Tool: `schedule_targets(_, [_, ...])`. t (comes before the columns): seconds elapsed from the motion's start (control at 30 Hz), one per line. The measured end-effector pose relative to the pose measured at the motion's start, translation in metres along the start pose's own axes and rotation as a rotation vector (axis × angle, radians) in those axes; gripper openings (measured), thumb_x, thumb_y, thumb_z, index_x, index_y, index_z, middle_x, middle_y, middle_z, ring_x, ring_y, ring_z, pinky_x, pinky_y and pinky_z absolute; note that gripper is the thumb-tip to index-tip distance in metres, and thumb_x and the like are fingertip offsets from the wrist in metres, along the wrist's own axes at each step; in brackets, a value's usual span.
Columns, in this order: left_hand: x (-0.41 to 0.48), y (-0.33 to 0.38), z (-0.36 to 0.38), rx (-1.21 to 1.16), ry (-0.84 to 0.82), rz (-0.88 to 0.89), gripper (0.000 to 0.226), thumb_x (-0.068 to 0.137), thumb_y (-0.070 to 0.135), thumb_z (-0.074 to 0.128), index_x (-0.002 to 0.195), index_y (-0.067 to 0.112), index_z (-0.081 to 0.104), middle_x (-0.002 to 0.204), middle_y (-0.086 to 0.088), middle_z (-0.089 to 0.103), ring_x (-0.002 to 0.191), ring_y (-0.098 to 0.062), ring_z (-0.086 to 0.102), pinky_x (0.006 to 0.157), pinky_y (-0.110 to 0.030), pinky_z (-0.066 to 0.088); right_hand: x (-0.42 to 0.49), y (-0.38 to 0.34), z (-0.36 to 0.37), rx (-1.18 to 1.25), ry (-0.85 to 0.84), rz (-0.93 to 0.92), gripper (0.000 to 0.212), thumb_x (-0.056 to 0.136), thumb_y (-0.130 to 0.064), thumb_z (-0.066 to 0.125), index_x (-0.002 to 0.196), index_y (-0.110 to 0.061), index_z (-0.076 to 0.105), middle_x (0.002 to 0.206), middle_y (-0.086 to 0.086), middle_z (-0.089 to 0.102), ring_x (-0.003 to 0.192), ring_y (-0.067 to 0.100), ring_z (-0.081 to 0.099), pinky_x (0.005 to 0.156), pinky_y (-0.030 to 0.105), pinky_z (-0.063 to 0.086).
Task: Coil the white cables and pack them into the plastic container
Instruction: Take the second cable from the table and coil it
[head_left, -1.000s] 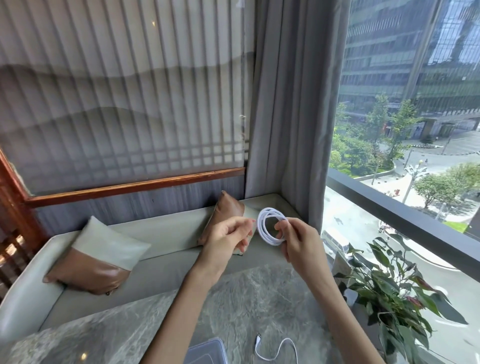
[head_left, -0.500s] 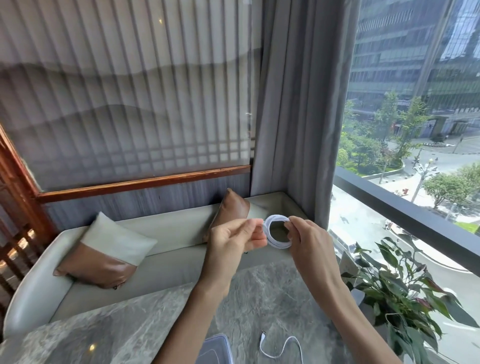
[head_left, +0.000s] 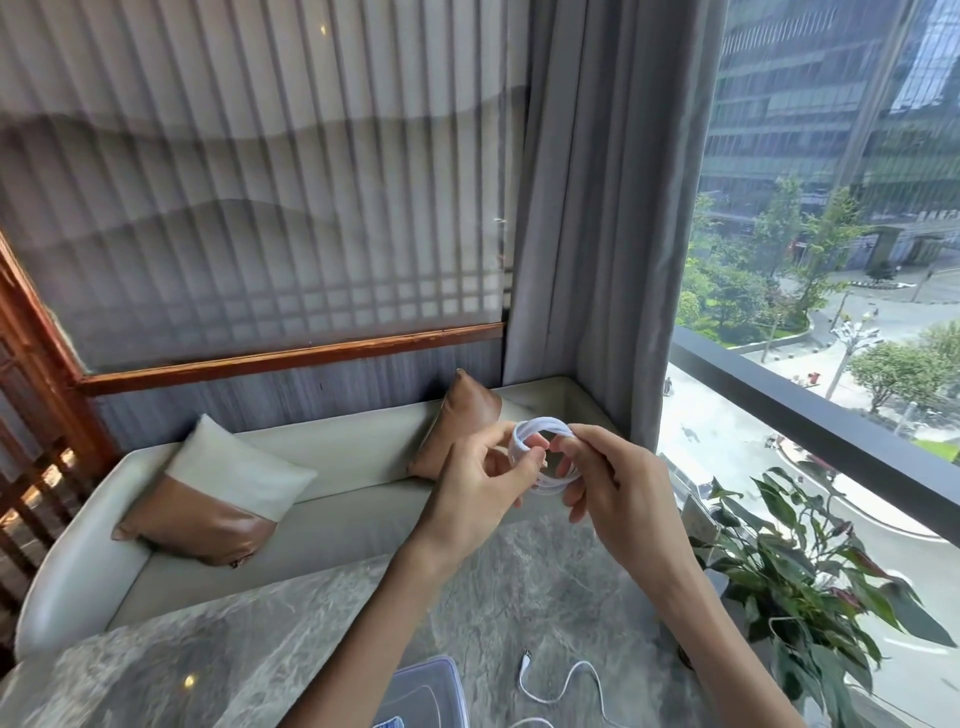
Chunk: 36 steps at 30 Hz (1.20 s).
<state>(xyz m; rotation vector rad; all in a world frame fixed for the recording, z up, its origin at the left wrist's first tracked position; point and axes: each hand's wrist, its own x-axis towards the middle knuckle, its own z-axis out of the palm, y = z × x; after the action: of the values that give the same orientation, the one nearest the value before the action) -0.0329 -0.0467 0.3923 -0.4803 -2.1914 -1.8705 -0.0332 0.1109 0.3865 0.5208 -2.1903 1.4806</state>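
Tipped and fanned since a moment ago: the coiled white cable (head_left: 543, 426).
Your left hand (head_left: 483, 486) and right hand (head_left: 618, 491) both pinch it, raised; the clear plastic container (head_left: 431, 688) lies below it, toward you, nearer your left arm.

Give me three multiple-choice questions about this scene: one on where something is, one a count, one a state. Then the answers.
1. Where does the loose white cable lie relative to the plastic container?
A. inside it
B. on the table, to its right
C. draped over its lid

2. How many cushions sit on the bench?
A. one
B. four
C. two

3. What is the state of the coiled cable?
A. held up by both hands
B. lying flat on the table
C. packed in the container

Answers: B, it curls on the marble beside the container. C, one cushion sits at the left and another in the corner. A, the left hand and right hand pinch it above the table.
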Motion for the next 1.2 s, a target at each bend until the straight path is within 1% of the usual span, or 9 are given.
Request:
schedule_targets(0.1, [0.003,0.001,0.003,0.203,0.061,0.054,0.015,0.091,0.012,0.061,0.092,0.024,0.070,0.072,0.007,0.066,0.060,-0.006,0.058,0.053,-0.018,0.048,-0.001,0.003,0.004,-0.002,-0.009,0.028,0.025,0.102,-0.014,0.049,0.091,-0.023,0.070,0.057,-0.007,0.061,0.045,0.009,0.057,0.046,0.016,0.045])
schedule_targets(0.17, [0.001,0.002,0.007,0.255,0.096,0.023,0.013,0.090,0.010,0.059,0.091,0.019,0.069,0.076,-0.004,0.068,0.066,-0.019,0.064,0.055,-0.029,0.055,0.000,0.008,0.005,-0.038,-0.007,0.028,0.023,0.102,-0.015,0.049,0.094,-0.021,0.070,0.057,-0.012,0.060,0.047,0.010,0.056,0.048,0.018,0.043])
schedule_targets(0.3, [-0.007,0.005,-0.005,-0.092,-0.100,-0.100,0.014,0.092,0.007,0.064,0.105,0.004,0.069,0.098,-0.017,0.073,0.083,-0.023,0.070,0.067,-0.030,0.059,0.007,0.018,0.000,0.005,0.012,0.053,0.021,0.101,-0.021,0.051,0.093,-0.026,0.070,0.060,-0.001,0.064,0.045,0.010,0.054,0.046,0.031,0.046])
schedule_targets(0.43, [-0.011,0.017,-0.022,-0.178,-0.272,-0.120,0.023,0.085,-0.001,0.068,0.107,0.005,0.072,0.094,-0.009,0.075,0.067,-0.026,0.069,0.065,-0.031,0.059,0.015,0.018,-0.005,0.085,-0.124,0.069,0.023,0.099,-0.029,0.050,0.087,-0.022,0.068,0.062,0.024,0.058,0.044,0.031,0.049,0.042,0.043,0.042])
schedule_targets(0.6, [-0.010,0.024,-0.032,0.167,-0.199,-0.077,0.026,0.070,0.003,0.082,0.074,0.024,0.068,0.069,0.010,0.066,0.064,-0.010,0.054,0.064,-0.024,0.045,0.021,0.010,-0.010,0.114,-0.274,0.016,0.022,0.098,-0.026,0.052,0.082,-0.019,0.065,0.062,0.012,0.056,0.046,0.015,0.043,0.045,0.031,0.035])
schedule_targets(0.73, [-0.022,0.027,-0.046,0.687,-0.223,0.095,0.031,0.073,0.020,0.080,0.074,0.024,0.049,0.072,0.017,0.061,0.061,0.004,0.050,0.056,-0.007,0.035,0.016,0.006,-0.017,-0.029,-0.411,-0.050,0.016,0.098,-0.026,0.056,0.087,-0.020,0.065,0.063,-0.007,0.061,0.047,0.009,0.046,0.046,0.030,0.042])
schedule_targets(0.87, [-0.031,0.030,-0.054,0.974,-0.145,0.246,0.025,0.082,0.018,0.068,0.079,0.025,0.044,0.078,0.007,0.054,0.067,-0.012,0.050,0.056,-0.028,0.037,0.011,0.005,-0.015,-0.101,-0.426,-0.047,0.016,0.098,-0.023,0.058,0.084,-0.018,0.063,0.060,0.000,0.060,0.046,0.017,0.052,0.049,0.039,0.049])
schedule_targets(1.07, [-0.035,0.031,-0.058,1.122,0.042,0.338,0.026,0.082,0.001,0.067,0.075,0.018,0.048,0.074,0.000,0.049,0.064,-0.029,0.051,0.055,-0.040,0.040,0.005,0.003,-0.008,-0.046,-0.444,0.023,0.016,0.097,-0.030,0.056,0.084,-0.022,0.062,0.055,-0.002,0.059,0.042,0.017,0.060,0.047,0.029,0.047])
schedule_targets(1.2, [-0.046,0.010,-0.065,0.943,-0.038,0.125,0.022,0.086,0.013,0.065,0.081,0.024,0.047,0.079,0.007,0.051,0.066,-0.009,0.050,0.059,-0.031,0.041,-0.006,0.010,0.002,-0.033,-0.418,0.091,0.019,0.097,-0.019,0.058,0.080,-0.015,0.065,0.052,-0.001,0.064,0.043,0.015,0.065,0.048,0.021,0.047])
